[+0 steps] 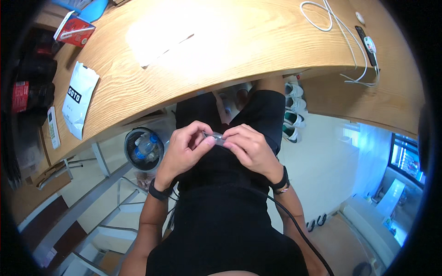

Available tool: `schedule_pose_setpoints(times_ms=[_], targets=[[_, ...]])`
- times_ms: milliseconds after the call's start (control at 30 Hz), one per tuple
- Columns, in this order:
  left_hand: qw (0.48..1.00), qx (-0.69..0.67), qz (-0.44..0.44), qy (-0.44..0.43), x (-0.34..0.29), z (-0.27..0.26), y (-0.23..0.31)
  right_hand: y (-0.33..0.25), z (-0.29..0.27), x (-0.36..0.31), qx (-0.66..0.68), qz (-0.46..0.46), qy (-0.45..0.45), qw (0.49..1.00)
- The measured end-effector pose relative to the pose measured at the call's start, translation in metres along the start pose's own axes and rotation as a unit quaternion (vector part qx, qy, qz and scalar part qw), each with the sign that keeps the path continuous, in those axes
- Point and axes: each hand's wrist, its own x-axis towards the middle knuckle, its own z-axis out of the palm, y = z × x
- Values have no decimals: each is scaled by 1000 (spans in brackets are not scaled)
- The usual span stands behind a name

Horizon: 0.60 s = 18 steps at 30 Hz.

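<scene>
Pretty bright daylight overall, and a big glare patch is blowing out the wood grain on the tabletop (175, 41) in the upper middle of the frame. The fisheye is bending the tabletop edge into a curve and the corners are going fully black. The window (405, 158) at right is glowing bluish, and the frame's left edge is sitting in shadow, slightly soft.

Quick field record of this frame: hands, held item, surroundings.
left hand: pinches one end of the small grey flat piece
right hand: pinches its other end
position: over the lap, below the wooden table edge
on table: white pouch, red box, white cable
floor: bin holding a plastic bottle; shoes
</scene>
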Motion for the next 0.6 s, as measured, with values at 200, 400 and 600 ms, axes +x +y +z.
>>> schedule_pose_setpoints(times_ms=[200, 400, 600], targets=[[981, 99, 163, 36, 12, 11, -8, 0, -10, -7, 113, 64, 50, 990], [994, -63, 77, 49, 6, 27, -9, 1, -12, -13, 105, 69, 120, 985], [992, -98, 46, 60, 6, 30, -8, 8, -5, -19, 222, 154, 166, 948]])
